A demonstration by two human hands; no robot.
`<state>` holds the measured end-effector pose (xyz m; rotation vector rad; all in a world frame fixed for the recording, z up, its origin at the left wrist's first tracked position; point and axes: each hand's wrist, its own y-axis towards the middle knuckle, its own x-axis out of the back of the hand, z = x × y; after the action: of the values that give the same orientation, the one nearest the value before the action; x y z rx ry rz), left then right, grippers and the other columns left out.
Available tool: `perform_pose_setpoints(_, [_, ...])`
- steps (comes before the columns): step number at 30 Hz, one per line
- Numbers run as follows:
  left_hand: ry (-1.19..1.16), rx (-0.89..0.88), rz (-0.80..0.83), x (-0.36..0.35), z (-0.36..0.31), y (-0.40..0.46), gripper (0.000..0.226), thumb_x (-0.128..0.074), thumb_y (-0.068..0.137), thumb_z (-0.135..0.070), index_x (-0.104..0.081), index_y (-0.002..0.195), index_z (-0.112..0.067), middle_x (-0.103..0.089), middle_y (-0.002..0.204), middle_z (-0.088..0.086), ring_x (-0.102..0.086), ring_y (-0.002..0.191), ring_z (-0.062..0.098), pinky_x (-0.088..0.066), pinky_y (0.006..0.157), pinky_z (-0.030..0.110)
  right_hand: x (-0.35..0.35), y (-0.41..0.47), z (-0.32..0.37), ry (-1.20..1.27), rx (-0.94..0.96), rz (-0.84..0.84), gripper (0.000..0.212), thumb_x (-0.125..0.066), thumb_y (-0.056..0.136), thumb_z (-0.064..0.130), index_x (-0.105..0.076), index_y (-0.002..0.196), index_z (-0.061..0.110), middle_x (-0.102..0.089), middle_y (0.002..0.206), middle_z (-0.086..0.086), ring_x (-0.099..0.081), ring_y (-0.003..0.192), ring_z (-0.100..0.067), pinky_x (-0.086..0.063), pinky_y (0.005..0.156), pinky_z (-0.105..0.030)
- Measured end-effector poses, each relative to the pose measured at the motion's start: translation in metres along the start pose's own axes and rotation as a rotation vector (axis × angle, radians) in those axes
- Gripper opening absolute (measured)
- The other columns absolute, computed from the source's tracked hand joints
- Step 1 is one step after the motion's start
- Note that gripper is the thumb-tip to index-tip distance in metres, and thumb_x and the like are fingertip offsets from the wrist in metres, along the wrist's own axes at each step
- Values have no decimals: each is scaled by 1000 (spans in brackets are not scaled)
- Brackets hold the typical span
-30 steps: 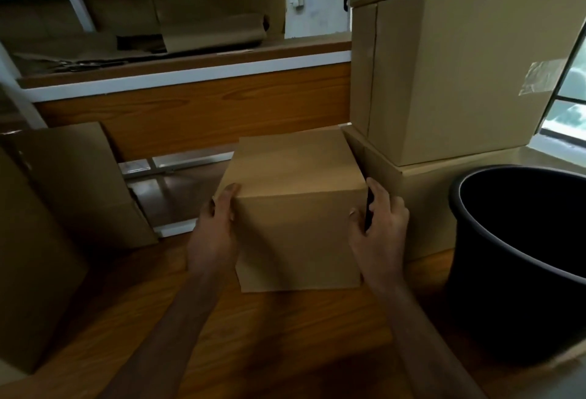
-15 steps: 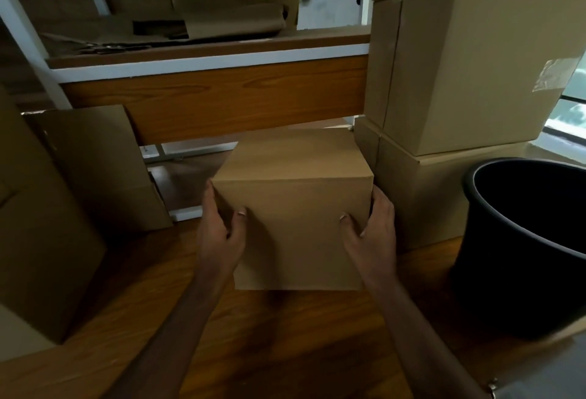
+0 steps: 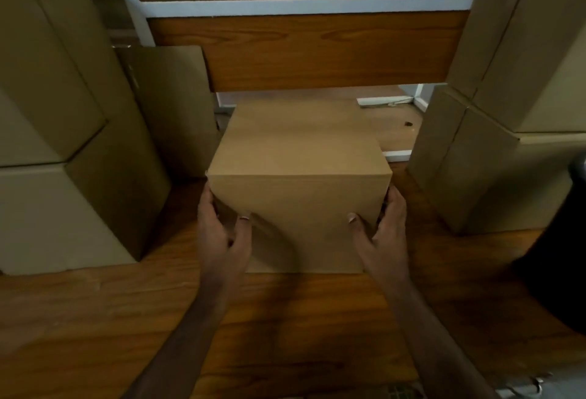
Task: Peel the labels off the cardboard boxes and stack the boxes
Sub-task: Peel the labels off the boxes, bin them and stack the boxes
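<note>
A plain brown cardboard box [image 3: 301, 183] sits in the middle of the wooden surface [image 3: 285, 319]. No label shows on its top or front face. My left hand [image 3: 222, 233] grips its lower left side, thumb on the front face. My right hand [image 3: 380, 233] grips its lower right side, thumb also on the front. A stack of two large boxes [image 3: 63, 145] stands at the left. Another stack of boxes [image 3: 494, 132] stands at the right.
A flat cardboard sheet [image 3: 171, 106] leans behind the left stack. A wooden shelf board [image 3: 317, 49] with a white rail crosses above the box. The edge of a black bin [image 3: 564, 256] shows at the far right.
The box has moved left, away from the right stack, into the gap between both stacks. My hands slid lower on its sides. The view has swung left, pushing the bin to the edge.
</note>
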<state>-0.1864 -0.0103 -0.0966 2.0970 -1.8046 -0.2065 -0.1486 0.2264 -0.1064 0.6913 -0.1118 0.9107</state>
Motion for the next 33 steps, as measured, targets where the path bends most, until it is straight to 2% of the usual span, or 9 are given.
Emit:
perform_pose_setpoints(2, [6, 11, 36, 2, 7, -7, 73, -62, 94, -27, -22, 154, -36, -37, 152, -11, -36, 140, 8, -37, 114, 46, -3, -2, -6, 1, -10, 8, 75, -72, 86, 18, -29, 146, 4, -37, 143, -13, -32, 125, -3, -25, 92, 6])
perform_pose_setpoints(5, [20, 94, 93, 2, 18, -20, 75, -62, 88, -38, -20, 149, -50, -35, 155, -12, -33, 143, 8, -32, 116, 51, -10, -11, -11, 36, -86, 58, 81, -68, 86, 32, -23, 150, 12, -35, 146, -5, -34, 130, -8, -28, 90, 2])
perform_pose_setpoints(8, [62, 176, 142, 5, 31, -24, 83, -62, 86, -44, -14, 154, -39, -33, 156, -11, -32, 143, 9, -32, 116, 51, -20, -20, -20, 94, -142, 82, 85, -70, 84, 35, -20, 151, 18, -37, 146, 1, -37, 130, -7, -32, 88, 1])
perform_pose_setpoints(12, [109, 283, 221, 9, 45, -27, 64, -63, 94, -31, -27, 147, -36, -41, 147, -17, -41, 135, 6, -40, 112, 43, -25, -32, -33, 165, -249, 129, 81, -73, 84, 30, -23, 147, 19, -46, 136, 5, -46, 125, -14, -41, 90, -17])
perform_pose_setpoints(16, [140, 377, 279, 15, 54, -31, 72, -52, 91, -56, -20, 152, -38, -34, 151, -17, -35, 139, 10, -35, 113, 38, -26, -40, -34, 127, -272, 138, 76, -74, 84, 16, -27, 145, 9, -48, 128, 1, -49, 118, -17, -36, 77, 3])
perform_pose_setpoints(21, [123, 392, 280, 22, 60, -34, 71, -54, 91, -52, -21, 152, -35, -36, 143, -20, -38, 136, 10, -35, 108, 32, -29, -51, -31, 129, -268, 113, 74, -74, 84, 11, -30, 145, 7, -52, 127, 2, -53, 116, -16, -40, 77, 2])
perform_pose_setpoints(27, [130, 372, 255, 41, 74, -46, 78, -55, 88, -57, -20, 154, -35, -31, 158, -10, -31, 144, 14, -30, 118, 46, -29, -71, -13, 108, -294, 133, 75, -75, 84, 17, -30, 145, 13, -49, 121, 20, -52, 113, -4, -37, 77, 4])
perform_pose_setpoints(30, [114, 382, 212, 52, 70, -61, 78, -57, 87, -62, -23, 152, -36, -35, 155, -11, -34, 142, 12, -31, 117, 49, -22, -91, 1, 115, -279, 137, 73, -73, 85, 17, -27, 141, 25, -48, 121, 25, -51, 104, 18, -39, 76, 4])
perform_pose_setpoints(33, [94, 350, 206, 60, 58, -74, 67, -60, 94, -42, -27, 152, -32, -40, 151, -11, -37, 140, 13, -31, 117, 46, -13, -106, 8, 120, -291, 171, 70, -72, 86, 19, -27, 138, 30, -48, 121, 26, -48, 102, 28, -43, 74, 0])
